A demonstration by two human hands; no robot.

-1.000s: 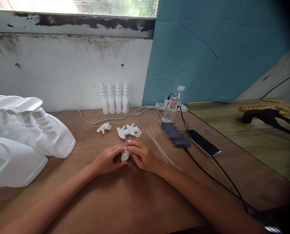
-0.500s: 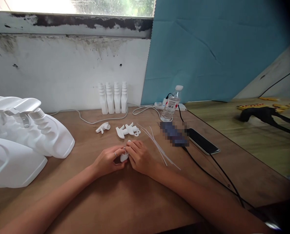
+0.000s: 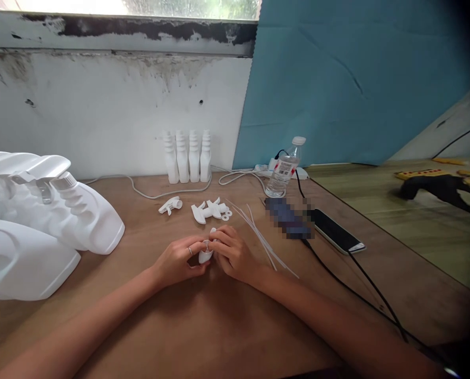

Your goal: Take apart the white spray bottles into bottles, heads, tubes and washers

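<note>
Small white piece [image 3: 205,257] sits between both hands, low over the near middle of the tabletop [image 3: 159,331]; whether it touches the wood, cannot tell. Left hand [image 3: 179,261] half closed, fingers and thumb gripping it from the left; ring on one finger. Right hand [image 3: 237,258] curled in, fingertips on its upper right side, lower fingers partly hidden. The grip looks divided: left to steady, right to work fine detail, sensible for something this small.

Just beyond: a single spray head [image 3: 170,205], then a cluster of spray heads [image 3: 208,210] with little rings [image 3: 227,214] beside it. Probably set there for short reach. Thin tubes [image 3: 261,239] lie crossed to the right, flat, near the right hand. Four small bottles [image 3: 194,163] stand upright in a row by the wall [image 3: 116,116], presumably to spare working room. Large bottles [image 3: 96,226] bunch at far left, well apart.
</note>
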